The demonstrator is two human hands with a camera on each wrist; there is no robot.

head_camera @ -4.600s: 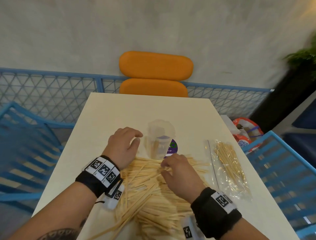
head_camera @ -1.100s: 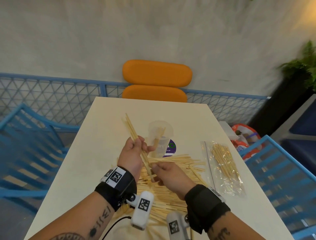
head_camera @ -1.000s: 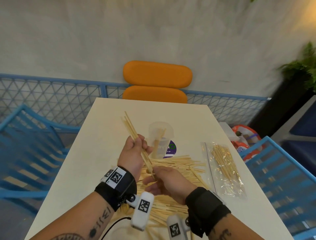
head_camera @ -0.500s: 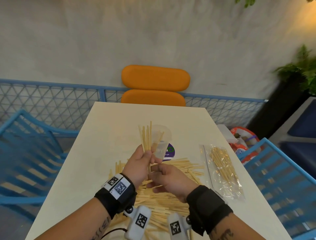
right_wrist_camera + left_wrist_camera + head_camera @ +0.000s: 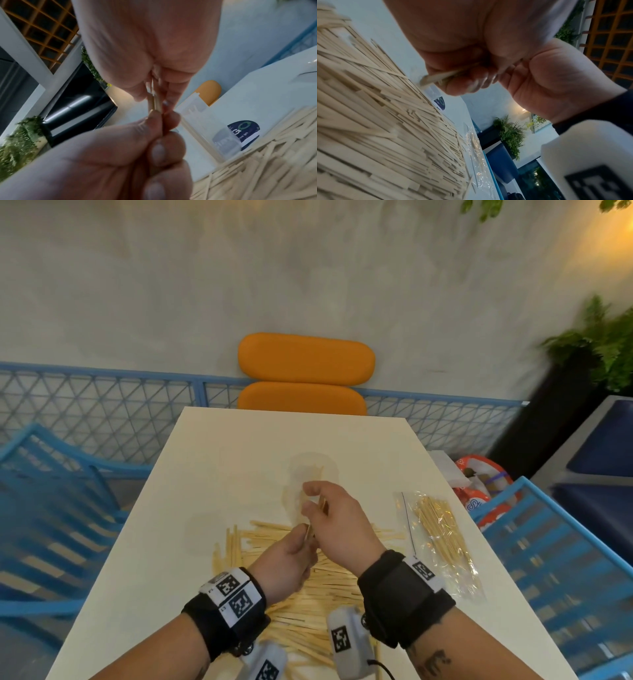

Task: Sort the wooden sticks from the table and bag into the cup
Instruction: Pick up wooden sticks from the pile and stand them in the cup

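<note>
Both hands close on one small bundle of wooden sticks [image 5: 320,508] held above the table [image 5: 212,460]. The right hand [image 5: 337,522] takes the upper part, thumb and fingers curled round it; the left hand [image 5: 286,565] pinches the lower end just below, so the two grips touch. In the left wrist view the bundle's lower ends poke out under the curled left fingers [image 5: 465,82], clear of the pile of loose sticks [image 5: 308,594] beneath.

That pile spreads under both wrists, from mid-table down to the near edge. The clear cup [image 5: 313,474] stands upright just beyond the right hand, a few sticks already leaning inside, with a dark round sticker [image 5: 243,131] on the table at its foot. To the right, a clear bag [image 5: 442,539] of thinner sticks lies flat, near the pile's right fringe and close to the table's right edge.

Bare tabletop lies left of the pile and beyond the cup up to the far edge, where an orange chair [image 5: 305,361] stands. Blue chairs [image 5: 51,508] flank both long sides.
</note>
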